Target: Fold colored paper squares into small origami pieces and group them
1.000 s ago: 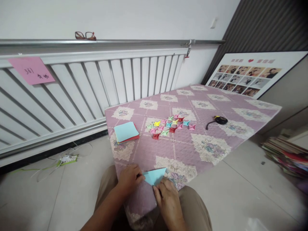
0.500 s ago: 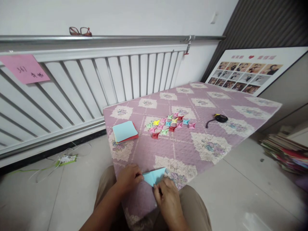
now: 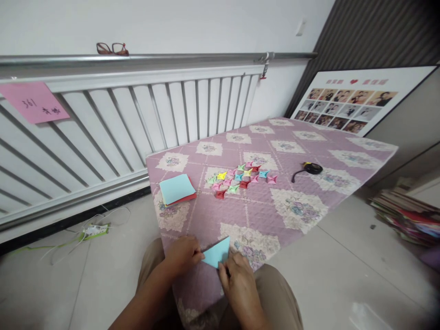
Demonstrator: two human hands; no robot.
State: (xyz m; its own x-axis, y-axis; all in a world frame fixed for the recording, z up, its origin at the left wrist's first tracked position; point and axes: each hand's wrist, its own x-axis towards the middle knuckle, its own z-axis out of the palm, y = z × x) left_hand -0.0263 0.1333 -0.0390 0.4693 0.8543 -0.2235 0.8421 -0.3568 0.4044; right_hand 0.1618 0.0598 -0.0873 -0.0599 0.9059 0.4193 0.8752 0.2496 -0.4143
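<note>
A light blue folded paper (image 3: 217, 253) lies near the table's front edge, between my hands. My left hand (image 3: 184, 255) pinches its left corner, fingers closed. At its lower right edge my right hand (image 3: 238, 278) has thumb and fingers closed on the paper. Beyond them, several small folded paper pieces (image 3: 239, 176) in pink, red, green, yellow and blue lie in rows. A stack of square paper (image 3: 178, 189), light blue on top with red beneath, sits at the table's left side.
The table (image 3: 206, 215) has a purple patterned cloth. A black cord bundle (image 3: 312, 168) lies on its right part. Behind it is a white radiator (image 3: 178, 107); glasses (image 3: 112, 49) rest on the pipe above. A photo board (image 3: 347, 103) leans at the back right.
The blue paper's right part has been folded over to the left, so the paper now looks narrower. Both hands stay close to where they were, and the view has shifted slightly.
</note>
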